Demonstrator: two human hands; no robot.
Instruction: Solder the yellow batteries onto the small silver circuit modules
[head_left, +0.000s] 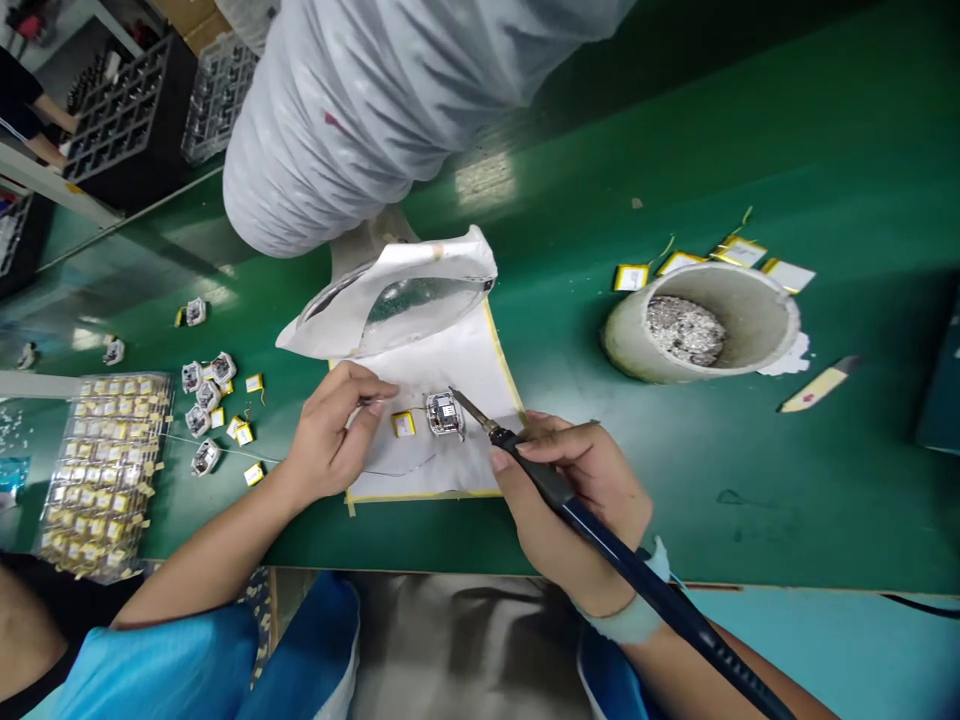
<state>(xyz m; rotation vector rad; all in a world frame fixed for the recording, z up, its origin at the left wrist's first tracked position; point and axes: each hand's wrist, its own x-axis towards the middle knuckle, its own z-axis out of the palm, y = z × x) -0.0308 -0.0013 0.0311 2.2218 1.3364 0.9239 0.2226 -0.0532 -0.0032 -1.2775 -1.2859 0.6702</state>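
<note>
My right hand (pixel 577 500) grips a soldering iron (pixel 555 485), its tip at the upper right edge of a small white-cased circuit board (pixel 445 413). The board lies on a white sheet (pixel 480 370) edged with yellow tape. A small yellow-edged battery (pixel 403 424) sits just left of the board, joined to it by a thin lead. My left hand (pixel 334 430) is closed in a pinch left of the battery, on what looks like thin solder wire (pixel 397 472); the fingers partly hide it. A strand runs from that hand towards the left.
A grey fume hose (pixel 390 110) with a white hood (pixel 420 290) overhangs the sheet. Right stand a pot of metallic scraps (pixel 701 325), batteries (pixel 741 250) and a knife (pixel 817 385). Left are several cased boards (pixel 206 457) and a battery tray (pixel 105 470). Another person's arm (pixel 52 130) shows upper left.
</note>
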